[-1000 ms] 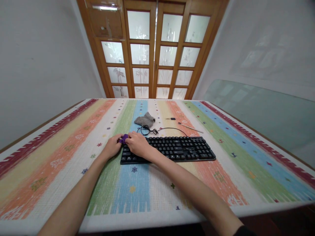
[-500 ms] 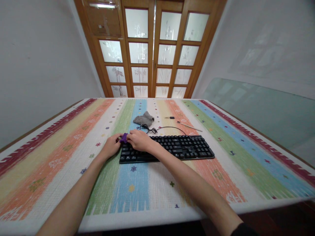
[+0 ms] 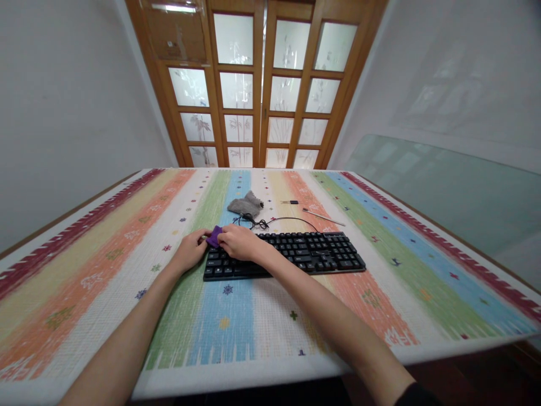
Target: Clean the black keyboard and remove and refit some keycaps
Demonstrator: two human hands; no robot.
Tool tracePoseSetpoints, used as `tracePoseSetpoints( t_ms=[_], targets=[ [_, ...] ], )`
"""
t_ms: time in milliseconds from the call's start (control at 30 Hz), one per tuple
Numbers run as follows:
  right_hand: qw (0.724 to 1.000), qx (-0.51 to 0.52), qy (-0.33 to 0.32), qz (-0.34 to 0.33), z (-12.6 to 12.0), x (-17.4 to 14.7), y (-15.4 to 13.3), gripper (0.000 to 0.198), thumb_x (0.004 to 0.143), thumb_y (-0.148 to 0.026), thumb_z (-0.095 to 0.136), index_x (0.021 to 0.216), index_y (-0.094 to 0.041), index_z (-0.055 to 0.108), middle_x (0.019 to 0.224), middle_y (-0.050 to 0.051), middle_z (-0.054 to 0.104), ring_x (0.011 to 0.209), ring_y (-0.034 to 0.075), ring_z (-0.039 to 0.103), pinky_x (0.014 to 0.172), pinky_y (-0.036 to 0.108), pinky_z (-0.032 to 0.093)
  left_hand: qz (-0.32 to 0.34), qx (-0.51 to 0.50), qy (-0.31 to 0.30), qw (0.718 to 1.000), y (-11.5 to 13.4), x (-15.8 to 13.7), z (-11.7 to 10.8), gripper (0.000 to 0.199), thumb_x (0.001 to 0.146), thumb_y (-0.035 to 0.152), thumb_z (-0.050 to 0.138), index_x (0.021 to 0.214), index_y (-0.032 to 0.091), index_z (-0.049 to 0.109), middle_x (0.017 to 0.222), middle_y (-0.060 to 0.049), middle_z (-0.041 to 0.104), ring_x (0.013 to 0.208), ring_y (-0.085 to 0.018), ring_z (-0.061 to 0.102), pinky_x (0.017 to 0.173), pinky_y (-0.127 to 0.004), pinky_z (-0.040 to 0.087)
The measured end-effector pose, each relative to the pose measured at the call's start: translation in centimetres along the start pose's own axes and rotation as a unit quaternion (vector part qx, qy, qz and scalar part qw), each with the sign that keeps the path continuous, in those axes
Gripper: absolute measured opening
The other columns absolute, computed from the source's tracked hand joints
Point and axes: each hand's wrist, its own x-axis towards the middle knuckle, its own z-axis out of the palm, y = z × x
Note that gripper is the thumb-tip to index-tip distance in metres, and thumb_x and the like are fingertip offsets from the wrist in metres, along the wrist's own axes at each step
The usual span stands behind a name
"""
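Between my hands is a small purple cloth (image 3: 214, 237), lying over the upper left corner of a black keyboard (image 3: 316, 256). My right hand (image 3: 239, 241) reaches across the keyboard's left part, its fingers closed on the cloth's right side. At the cloth's left edge, just off the keyboard's corner, my left hand (image 3: 191, 249) has thumb and finger pinched together; the exact grip is partly hidden. The right hand and forearm cover some of the keys. Behind the keyboard lies its black cable (image 3: 260, 224), bundled in loops.
A crumpled grey cloth (image 3: 245, 204) lies behind the cable bundle. To its right are a small item with a black end (image 3: 293, 202) and a thin, light-handled brush (image 3: 324, 217). A striped tablecloth (image 3: 274, 327) covers the table; a wooden glass-paned door (image 3: 257, 113) stands beyond.
The purple cloth, bunched up before, now shows a wider, flatter face between my fingers. Both hands have stayed nearly in place; the whole view has shifted slightly.
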Motion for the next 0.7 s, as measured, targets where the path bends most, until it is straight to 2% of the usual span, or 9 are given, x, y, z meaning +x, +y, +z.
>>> tracePoseSetpoints(
  t_ms=[233, 400, 600, 700],
  targets=[
    [0.999, -0.043, -0.010, 0.022, -0.7, -0.2, -0.4, 0.023, 0.094, -0.018, 0.045, 0.104, -0.010, 0.064, 0.103, 0.015, 0.067, 0.094, 0.025, 0.062, 0.075, 0.033, 0.048, 0.002, 0.003, 0.001, 1.000, -0.1, 0.0, 0.0, 0.037, 0.074, 0.030, 0.042, 0.095, 0.018, 0.069, 0.095, -0.005, 0.074, 0.075, -0.020, 0.064, 0.080, -0.033, 0.052],
    [0.996, -0.075, 0.032, 0.047, -1.2, -0.4, -0.5, 0.025, 0.095, -0.014, 0.040, 0.103, -0.007, 0.063, 0.103, 0.018, 0.066, 0.098, 0.026, 0.060, 0.080, 0.035, 0.047, -0.008, 0.007, -0.001, 1.000, -0.2, 0.0, 0.1, 0.035, 0.077, 0.035, 0.045, 0.096, 0.019, 0.069, 0.088, -0.004, 0.073, 0.074, -0.021, 0.063, 0.081, -0.034, 0.051],
    [0.999, -0.042, -0.013, 0.019, -0.6, -0.3, -0.2, 0.023, 0.094, -0.015, 0.045, 0.105, -0.010, 0.065, 0.106, 0.015, 0.066, 0.099, 0.025, 0.061, 0.077, 0.032, 0.047, -0.004, 0.005, 0.004, 1.000, -0.4, 0.1, 0.1, 0.033, 0.077, 0.036, 0.045, 0.093, 0.019, 0.069, 0.087, -0.004, 0.073, 0.074, -0.021, 0.063, 0.080, -0.033, 0.052],
    [0.999, -0.025, -0.031, 0.021, -1.0, -0.4, -0.1, 0.020, 0.092, -0.016, 0.049, 0.100, -0.012, 0.067, 0.105, 0.014, 0.068, 0.098, 0.024, 0.063, 0.074, 0.031, 0.047, -0.005, 0.009, -0.001, 1.000, -0.3, 0.1, 0.1, 0.035, 0.077, 0.036, 0.044, 0.095, 0.019, 0.069, 0.086, -0.004, 0.073, 0.074, -0.021, 0.064, 0.079, -0.033, 0.052]
  ],
)
